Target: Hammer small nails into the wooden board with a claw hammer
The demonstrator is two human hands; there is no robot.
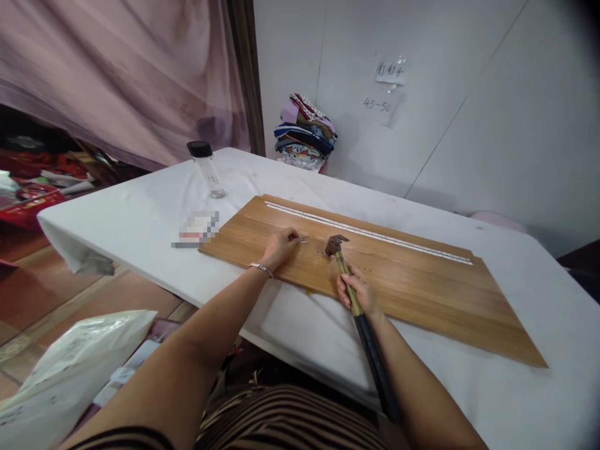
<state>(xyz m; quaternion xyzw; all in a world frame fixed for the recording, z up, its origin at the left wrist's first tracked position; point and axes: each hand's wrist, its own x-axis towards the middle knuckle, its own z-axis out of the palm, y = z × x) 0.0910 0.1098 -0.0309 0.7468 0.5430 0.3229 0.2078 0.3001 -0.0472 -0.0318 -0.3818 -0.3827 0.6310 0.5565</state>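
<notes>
My right hand point(355, 289) is wrapped round the upper handle of a claw hammer point(360, 309). The hammer's rusty head rests at or just above a brown wooden board point(422, 275), and its black grip reaches back toward my body. My left hand point(281, 247), with a bracelet on the wrist, is low over the board's left part. Its fingers are pinched together, with thin shiny nails point(304, 239) at the tips. Small dark marks dot the wood near the hammer head and to its right. Two white measuring strips point(365, 230) run along the board's far side.
The board lies on a table with a white cloth point(154, 206). A clear bottle with a black lid point(206, 169) and a blurred-out item point(195, 229) stand left of it. Folded clothes point(305, 134) are piled by the wall. A white plastic bag point(70, 369) is at lower left.
</notes>
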